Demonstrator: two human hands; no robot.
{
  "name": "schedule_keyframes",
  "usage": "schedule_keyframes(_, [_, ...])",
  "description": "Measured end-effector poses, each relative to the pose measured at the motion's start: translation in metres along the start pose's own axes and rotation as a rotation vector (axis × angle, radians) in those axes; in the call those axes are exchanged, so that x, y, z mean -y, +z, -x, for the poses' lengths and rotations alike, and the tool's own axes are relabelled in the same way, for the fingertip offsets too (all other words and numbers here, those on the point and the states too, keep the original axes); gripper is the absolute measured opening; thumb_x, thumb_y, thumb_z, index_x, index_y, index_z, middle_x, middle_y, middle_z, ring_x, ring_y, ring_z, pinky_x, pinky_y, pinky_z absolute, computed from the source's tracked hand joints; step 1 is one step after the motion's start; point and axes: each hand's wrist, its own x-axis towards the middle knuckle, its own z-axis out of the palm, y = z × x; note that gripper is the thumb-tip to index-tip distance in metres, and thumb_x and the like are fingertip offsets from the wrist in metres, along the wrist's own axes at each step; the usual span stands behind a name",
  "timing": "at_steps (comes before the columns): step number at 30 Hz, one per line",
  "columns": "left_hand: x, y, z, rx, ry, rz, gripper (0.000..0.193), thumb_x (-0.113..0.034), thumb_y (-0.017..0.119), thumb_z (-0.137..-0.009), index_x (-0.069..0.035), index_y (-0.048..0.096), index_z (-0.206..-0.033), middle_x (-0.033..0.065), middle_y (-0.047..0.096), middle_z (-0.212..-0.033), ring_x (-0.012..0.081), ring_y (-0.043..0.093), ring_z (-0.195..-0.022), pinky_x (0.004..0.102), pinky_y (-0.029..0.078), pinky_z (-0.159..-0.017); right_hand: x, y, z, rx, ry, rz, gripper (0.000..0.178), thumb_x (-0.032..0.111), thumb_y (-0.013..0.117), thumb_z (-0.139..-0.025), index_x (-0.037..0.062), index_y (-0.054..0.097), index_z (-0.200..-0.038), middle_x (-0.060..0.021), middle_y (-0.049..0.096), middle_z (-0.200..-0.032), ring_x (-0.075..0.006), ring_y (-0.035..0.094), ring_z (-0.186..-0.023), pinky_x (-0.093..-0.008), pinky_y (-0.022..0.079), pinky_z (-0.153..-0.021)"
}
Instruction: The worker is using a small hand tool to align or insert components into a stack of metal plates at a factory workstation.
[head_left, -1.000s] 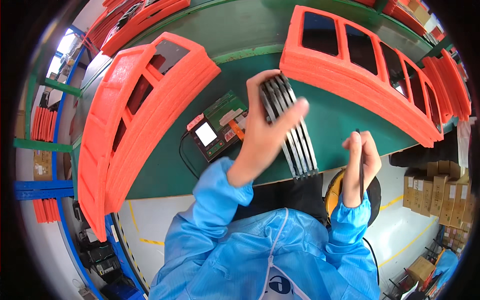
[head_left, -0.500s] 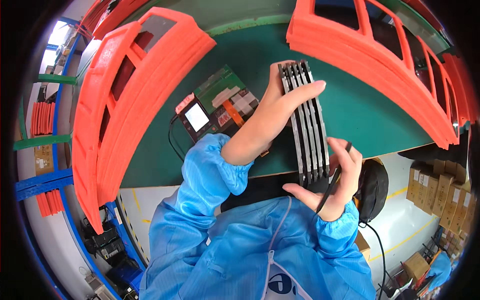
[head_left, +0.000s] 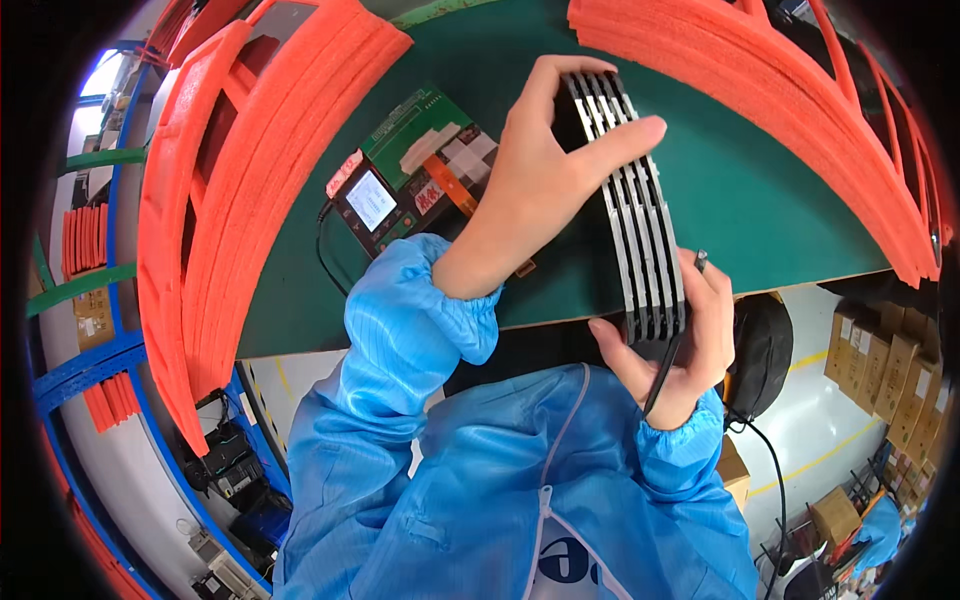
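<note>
Stack: slim dark panels (head_left: 640, 210) with pale edges, several pressed together on edge, held between both hands above the surface, running from the left hand's fingers down to the right hand.
Left hand: left hand (head_left: 540, 170) curled round the upper end of the stack, thumb over the top, fingers (head_left: 625, 135) lying across the edges; closed on it.
Right hand: right hand (head_left: 675, 345) cupped under the lower end, thumb on the near side, fingers wrapped behind; it also pinches a thin dark rod-like tool (head_left: 670, 350) against the stack, its tip showing just above the fingers.
Surface: dark green mat (head_left: 760, 200), smooth and matte, beneath both hands.
Circuit board: green board (head_left: 420, 165) with a small lit screen, white patches and an orange strip, lying flat just left of the left wrist, partly hidden by it; a black cable runs off its near edge.
Foam frames: orange foam racks with rectangular openings, soft and ribbed; one pile (head_left: 230, 200) well left of the left hand, another (head_left: 800, 120) arching beyond and to the right of the stack.
Sleeves: light blue smock (head_left: 420, 330), thin shiny fabric with gathered cuffs.
Below the right hand: a round black object (head_left: 765, 340) just beside the wrist; cardboard boxes (head_left: 890, 360) farther right on the floor.
</note>
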Motion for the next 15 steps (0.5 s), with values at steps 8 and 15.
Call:
schedule_keyframes(8, [0.019,0.003,-0.007,-0.024,0.089,0.142,0.042,-0.018,0.079,-0.085,-0.001,0.053,-0.113,0.0052,0.062,-0.091,0.0113,0.063,-0.080,0.0261,0.050,-0.072,-0.011,-0.009,0.034,-0.183,0.162,-0.535,0.043,0.029,0.063,-0.092,-0.0031,0.055,-0.120,-0.0212,0.061,-0.112,-0.0284,0.061,-0.090,-0.0386,0.053,-0.081])
schedule_keyframes(15, [0.020,0.006,-0.003,-0.042,0.039,0.244,0.038,-0.017,0.075,-0.087,-0.003,0.051,-0.115,0.0045,0.060,-0.092,0.0106,0.063,-0.080,0.0249,0.051,-0.069,0.011,-0.021,0.034,-0.096,0.218,-0.706,0.022,0.018,0.047,-0.100,-0.0020,0.050,-0.106,-0.0193,0.065,-0.089,-0.0226,0.059,-0.078,-0.0336,0.050,-0.073])
